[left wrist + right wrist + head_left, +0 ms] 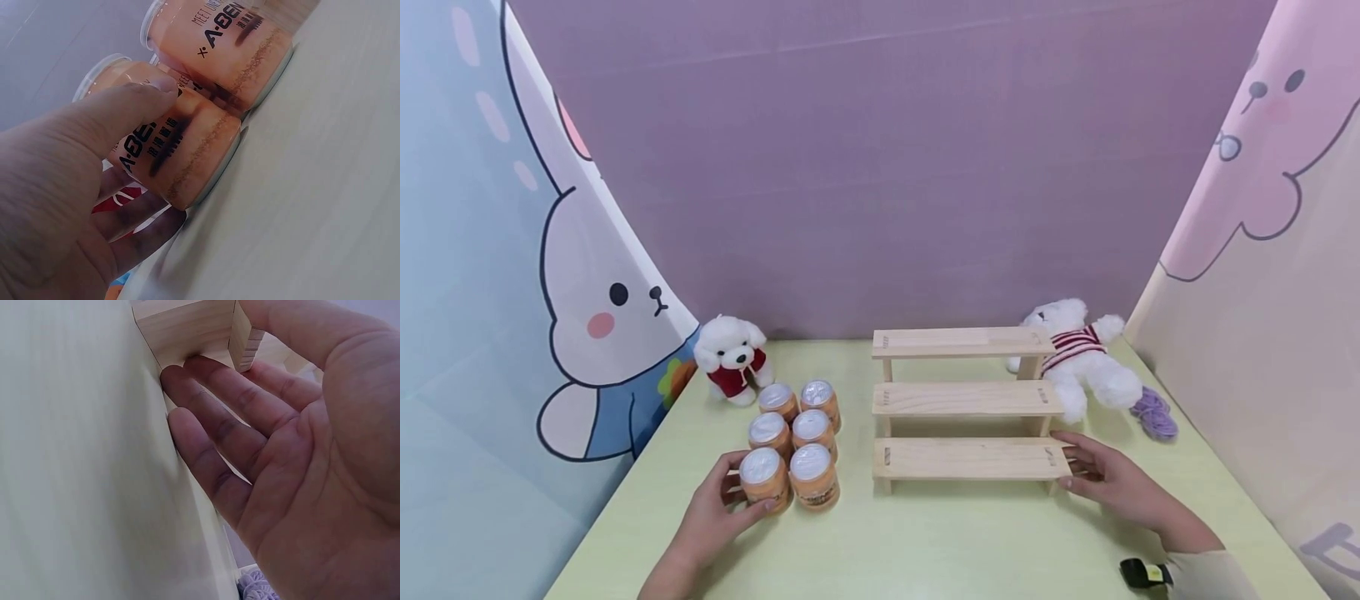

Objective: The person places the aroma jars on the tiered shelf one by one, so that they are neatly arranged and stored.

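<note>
Several orange cans (812, 462) with pale lids stand upright in two columns on the table's left side. My left hand (707, 517) grips the nearest left can (203, 147), its thumb across the printed front and its fingers around the far side. A three-tier wooden shelf (966, 458) stands to the right of the cans. At the right end of its lowest board, my right hand (1120, 492) holds on. The thumb meets the board, while the other fingers (212, 431) reach behind the end support, low by the tabletop.
A white plush dog (730, 354) in red sits behind the cans. A white plush bear (1086, 367) in a striped top lies behind the shelf's right side, near a purple yarn bundle (1155, 414). Fabric walls (880, 167) enclose the pale green table (925, 550).
</note>
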`<state>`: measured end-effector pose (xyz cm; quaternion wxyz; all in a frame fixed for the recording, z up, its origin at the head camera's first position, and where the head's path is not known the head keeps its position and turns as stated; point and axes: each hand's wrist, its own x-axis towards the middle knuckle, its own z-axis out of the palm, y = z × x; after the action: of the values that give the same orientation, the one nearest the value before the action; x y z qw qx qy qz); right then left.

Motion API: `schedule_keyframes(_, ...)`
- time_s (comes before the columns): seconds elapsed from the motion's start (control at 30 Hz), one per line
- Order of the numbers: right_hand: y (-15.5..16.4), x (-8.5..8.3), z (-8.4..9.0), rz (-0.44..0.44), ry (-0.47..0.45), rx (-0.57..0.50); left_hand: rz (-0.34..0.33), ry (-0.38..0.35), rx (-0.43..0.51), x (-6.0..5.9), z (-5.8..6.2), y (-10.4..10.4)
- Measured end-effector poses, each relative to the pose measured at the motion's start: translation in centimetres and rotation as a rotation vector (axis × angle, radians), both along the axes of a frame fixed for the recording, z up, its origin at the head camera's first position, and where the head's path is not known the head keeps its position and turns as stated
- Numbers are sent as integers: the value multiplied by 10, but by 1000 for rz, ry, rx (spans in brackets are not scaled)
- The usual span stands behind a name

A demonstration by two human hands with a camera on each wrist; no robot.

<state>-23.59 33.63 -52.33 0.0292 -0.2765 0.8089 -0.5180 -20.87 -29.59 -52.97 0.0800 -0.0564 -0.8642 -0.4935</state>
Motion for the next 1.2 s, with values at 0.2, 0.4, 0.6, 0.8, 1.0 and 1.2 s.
schedule_keyframes(0.2, 2, -1, -1, 8, 1, 9, 0, 16, -5, -1, -1, 0)
schedule_keyframes(0.4, 3, -1, -1, -8, -7, 18, -5, 36, 0, -1, -1, 0)
schedule_keyframes(0.6, 1, 1, 3, -9, -12, 13, 0, 49, -6, 0, 1, 1)
schedule_keyframes(0.8, 0, 2, 4, 3, 5, 16, 33, 48, -25, 2, 3, 0)
schedule_keyframes(1.0, 0, 2, 3, 14, 13, 13, 65, 34, -21, 4, 6, -1)
schedule_keyframes(1.2, -1, 1, 1, 27, 10, 8, 101, 90, 25, 9, 15, -5)
